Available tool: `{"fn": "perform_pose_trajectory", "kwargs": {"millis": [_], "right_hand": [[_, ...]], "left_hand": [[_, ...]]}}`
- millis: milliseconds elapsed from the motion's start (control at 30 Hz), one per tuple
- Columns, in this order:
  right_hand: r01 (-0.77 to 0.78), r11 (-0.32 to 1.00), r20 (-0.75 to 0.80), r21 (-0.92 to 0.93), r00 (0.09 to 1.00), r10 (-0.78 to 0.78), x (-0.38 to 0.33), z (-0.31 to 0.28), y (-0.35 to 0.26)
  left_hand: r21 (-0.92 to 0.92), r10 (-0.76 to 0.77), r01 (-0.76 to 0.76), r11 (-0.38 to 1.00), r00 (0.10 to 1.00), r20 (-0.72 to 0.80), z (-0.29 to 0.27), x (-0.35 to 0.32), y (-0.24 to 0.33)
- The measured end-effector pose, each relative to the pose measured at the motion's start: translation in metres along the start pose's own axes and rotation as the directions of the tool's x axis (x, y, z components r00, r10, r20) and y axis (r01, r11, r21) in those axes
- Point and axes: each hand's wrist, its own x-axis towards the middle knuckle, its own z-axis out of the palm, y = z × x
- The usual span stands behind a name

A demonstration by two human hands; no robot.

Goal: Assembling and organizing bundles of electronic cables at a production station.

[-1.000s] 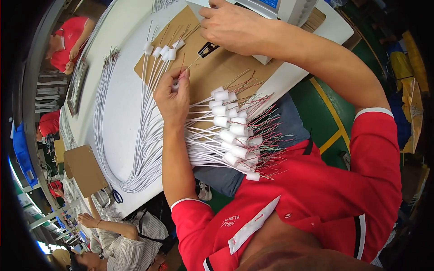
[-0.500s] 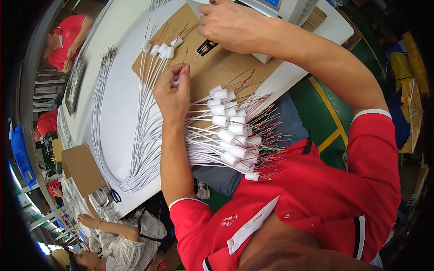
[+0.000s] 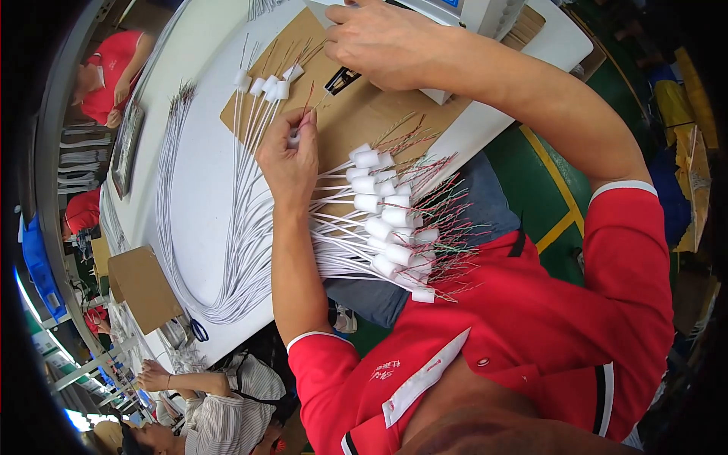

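Note:
My left hand (image 3: 290, 155) is closed in a pinch on a white cable, just below its bared coloured wires (image 3: 309, 95); a bit of a white sleeve shows between the fingers. Above it, over the cardboard sheet (image 3: 379, 106), my right hand (image 3: 383, 47) has its fingers curled, and whatever they grip is hidden. Close below those fingers is a small black pronged tool (image 3: 341, 80); whether the hand holds it I cannot make out. White sleeves (image 3: 394, 216) cap many cables beside my left forearm, with twisted coloured wires sticking out. Several more capped cable ends (image 3: 271, 86) rest on the cardboard's left.
A long bundle of white cables (image 3: 220, 307) curves across the white table (image 3: 201, 167). A white machine (image 3: 485, 23) stands at the far right. At the table's left lie a cardboard box (image 3: 145, 288) and blue-handled scissors (image 3: 199, 330). Other people sit at the left.
My right hand has shifted slightly left, and the black tool has moved a little left too. My left hand keeps its pinch on the cable.

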Motion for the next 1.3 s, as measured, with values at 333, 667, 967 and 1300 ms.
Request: {"fn": "perform_pose_trajectory", "kwargs": {"millis": [333,667,967,1300], "right_hand": [[-0.129,0.938,-0.203,0.320,0.958,0.201,0.000,0.025,0.011],[-0.106,0.938,-0.199,0.329,0.964,0.178,0.000,0.021,0.008],[-0.111,0.963,-0.118,0.247,0.982,0.144,0.002,0.019,0.007],[-0.146,0.965,0.073,0.216,0.988,0.133,0.003,-0.006,0.003]], "left_hand": [[-0.012,-0.034,0.034,0.999,0.999,0.015,-0.002,-0.001,0.000],[-0.017,-0.109,0.110,0.994,0.993,0.055,-0.001,0.000,0.001],[-0.175,-0.160,0.187,0.967,0.975,0.154,-0.003,0.003,0.000],[-0.643,-0.137,0.277,0.714,0.956,0.260,-0.015,0.013,-0.013]]}}
